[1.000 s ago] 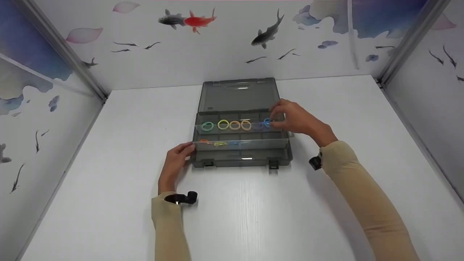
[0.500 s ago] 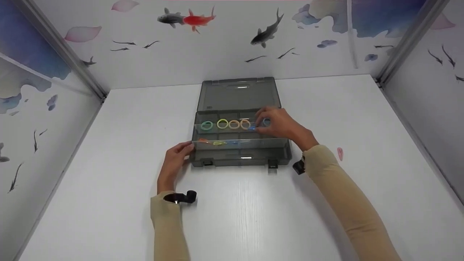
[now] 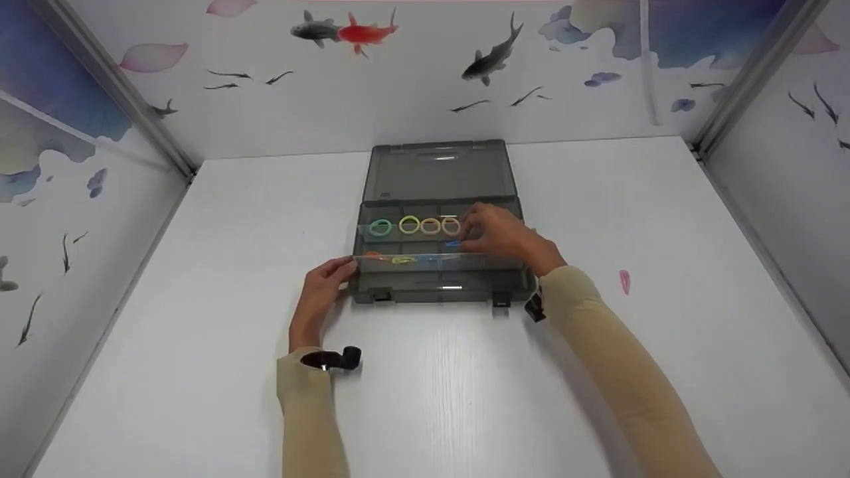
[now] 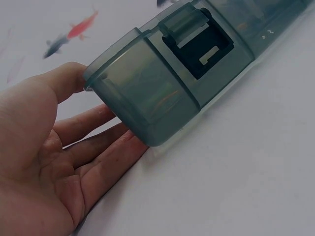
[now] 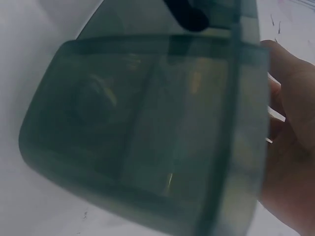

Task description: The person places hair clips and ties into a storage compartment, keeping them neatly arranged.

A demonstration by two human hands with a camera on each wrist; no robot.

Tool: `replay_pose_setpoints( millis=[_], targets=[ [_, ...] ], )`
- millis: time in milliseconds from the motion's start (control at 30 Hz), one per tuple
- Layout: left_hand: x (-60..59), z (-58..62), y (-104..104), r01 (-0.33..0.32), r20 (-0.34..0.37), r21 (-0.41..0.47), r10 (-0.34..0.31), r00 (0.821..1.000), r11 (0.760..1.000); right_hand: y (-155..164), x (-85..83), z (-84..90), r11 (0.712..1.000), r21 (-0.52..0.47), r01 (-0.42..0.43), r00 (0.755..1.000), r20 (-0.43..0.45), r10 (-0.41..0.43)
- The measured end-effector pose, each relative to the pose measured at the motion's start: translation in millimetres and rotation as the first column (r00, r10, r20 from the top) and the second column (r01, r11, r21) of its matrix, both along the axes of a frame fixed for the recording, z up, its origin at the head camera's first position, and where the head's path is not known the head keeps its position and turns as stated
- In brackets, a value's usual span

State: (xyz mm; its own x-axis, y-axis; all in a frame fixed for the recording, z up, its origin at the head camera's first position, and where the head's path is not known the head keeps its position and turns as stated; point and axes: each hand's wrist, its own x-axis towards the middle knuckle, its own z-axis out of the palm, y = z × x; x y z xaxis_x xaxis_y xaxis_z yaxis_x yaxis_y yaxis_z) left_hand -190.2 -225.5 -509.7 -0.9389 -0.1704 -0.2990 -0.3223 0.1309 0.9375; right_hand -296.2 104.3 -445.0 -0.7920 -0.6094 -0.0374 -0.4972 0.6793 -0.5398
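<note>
At the centre of the head view, the left hand (image 3: 321, 290) lies with straight, relaxed fingers against the lower-left corner of the grey box (image 3: 438, 282), the thumb up at the rim; the left wrist view shows the spread fingers (image 4: 93, 147) flat against the box's end wall (image 4: 142, 103), near a dark latch (image 4: 199, 49). The right hand (image 3: 501, 236) reaches over the right half of the open box with its fingers bent down into the compartments, beside a small blue ring (image 3: 454, 244); whether the fingertips pinch that ring I cannot tell. The box is smoky, translucent plastic, sitting mid-frame on the white surface (image 3: 465, 385), its lid (image 3: 438, 171) laid open flat toward the top of the frame. In the upper row of compartments stand four rings in a line: a green ring (image 3: 380, 228), a yellow-green ring (image 3: 409, 225), an orange ring (image 3: 430, 226) and a pale yellow ring (image 3: 451, 226). The lower row holds more coloured pieces (image 3: 398, 260), seen blurred through a clear divider. In the right wrist view the box's corner (image 5: 147, 132) fills the frame, the hand (image 5: 290, 142) at its right edge.
</note>
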Motion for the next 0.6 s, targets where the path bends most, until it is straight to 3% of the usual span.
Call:
replay_pose_setpoints(
  millis=[367,600],
  targets=[
    [0.9,-2.2,-1,0.009,-0.006,0.008,-0.009,1.0,1.0,-9,-4.4,-5.5,0.994,0.105,-0.019,0.999,-0.037,0.024],
    [0.4,-0.4,-1,0.014,0.0,0.0,-0.014,1.0,1.0,-13,-7.3,-6.1,0.989,0.147,0.024,0.999,-0.03,-0.02]
  ],
)
